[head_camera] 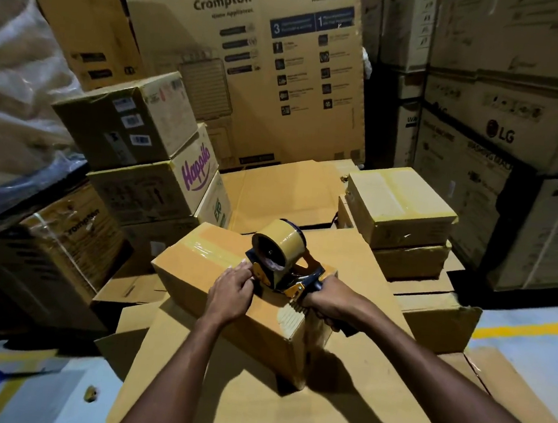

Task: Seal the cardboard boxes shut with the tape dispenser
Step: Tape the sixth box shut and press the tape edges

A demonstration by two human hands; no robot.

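Where the flattened cardboard sheet (251, 398) covers the floor, one closed cardboard box (196, 264) sits on it, turned at an angle to the camera. The tape dispenser (283, 260) stands on the box's top, near its right end. It is blue and yellow, and its roll of tan tape sits upright at the far side.

Right hand (326, 304): fingers wrapped round the dispenser's handle in a firm grasp, at the near right corner of the box.

Left hand (231, 290): palm down on the box top, fingertips right up against the dispenser's front. The fingers are bent, but I cannot tell whether they pinch anything or only press.

A glossy tape strip (212, 247) runs along the box top from the far left edge toward the dispenser. A short paler patch of tape wraps the near right corner, under the right wrist.

Surroundings:
- Right of the work spot is a stack of two smaller boxes (398, 206), the upper one taped across its lid.
- Behind stands a tall Crompton carton (268, 72).
- On the left, a box marked Happilo (192, 174) sits in a leaning pile (labels on the one above it are too small to read).
- At far right are LG cartons (499, 131).
- On the pale floor at right, a yellow line (527, 328).
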